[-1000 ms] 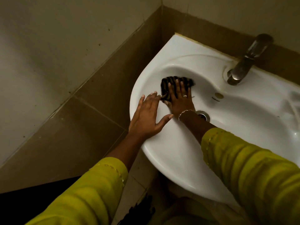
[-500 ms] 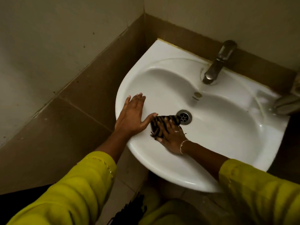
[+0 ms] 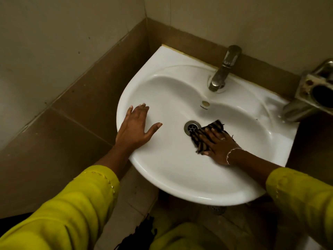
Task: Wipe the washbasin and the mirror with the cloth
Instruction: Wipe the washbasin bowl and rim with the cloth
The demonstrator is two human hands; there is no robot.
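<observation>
At the corner of two tiled walls (image 3: 93, 83), a white basin (image 3: 173, 179) is mounted, and a person in yellow sleeves (image 3: 75, 204) leans over it.

Cloth (image 3: 215, 126): small and dark, crossed by pale tan stripes, crumpled, with frayed threads at its edges. It lies on the bowl floor just right of the drain (image 3: 192, 127), its left edge touching the drain ring.

Right hand (image 3: 219, 147): laid flat on the cloth, fingers straight and slightly apart, pressing it against the porcelain. Part of the cloth shows beyond the fingertips and beside the thumb. A ring (image 3: 222, 138) sits on one finger and a thin bracelet (image 3: 232, 154) on the wrist.

Left hand (image 3: 135, 127): holds nothing, fingers straight, thumb spread wide, palm resting on the left rim.

Behind the drain are an overflow hole (image 3: 206, 103) and a dull metal tap (image 3: 223, 69). A metal fixture (image 3: 315, 94) juts over the right rim.
</observation>
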